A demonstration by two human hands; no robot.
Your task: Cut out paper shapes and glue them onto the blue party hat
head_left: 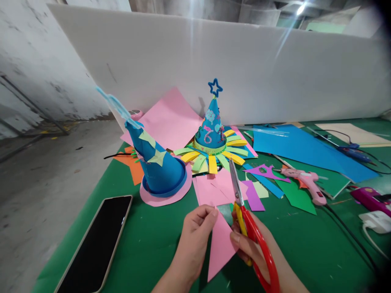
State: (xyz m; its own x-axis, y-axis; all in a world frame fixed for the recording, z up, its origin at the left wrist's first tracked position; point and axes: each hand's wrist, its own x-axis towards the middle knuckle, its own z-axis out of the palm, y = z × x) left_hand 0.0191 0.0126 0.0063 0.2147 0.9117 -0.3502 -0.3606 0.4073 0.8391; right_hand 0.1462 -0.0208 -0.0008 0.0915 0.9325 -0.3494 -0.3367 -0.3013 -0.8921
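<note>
the left hand (195,228) was closed in a pinch, thumb against bent fingers, on the top of a pink piece (220,248) of paper. the right hand (255,242) was partly curled, with the scissors (252,228) held in it and its thumb on the right edge of the pink piece. the scissors had red and yellow handles, and their blades pointed up and away from the person, close together. the pink piece was between the two hands, above the green table (146,252), with a narrow point hanging down toward the person.

just beyond the hands lay pink sheets (214,189), with a purple scrap (255,197) beside them. to the left, a tilted blue hat (161,171) with pale green stars and a light blue loop at its tip stood on a pink round. farther back, an upright cone hat (212,136) bore a "6" and a dark blue star on top, with yellow and green strips spread around its base.

a phone (97,244) lay at the left edge of the table, its screen dark. on the right were a pink glue gun (305,177), a blue sheet (305,146) and a white plug (374,221). a white board (214,61) stood behind everything.
</note>
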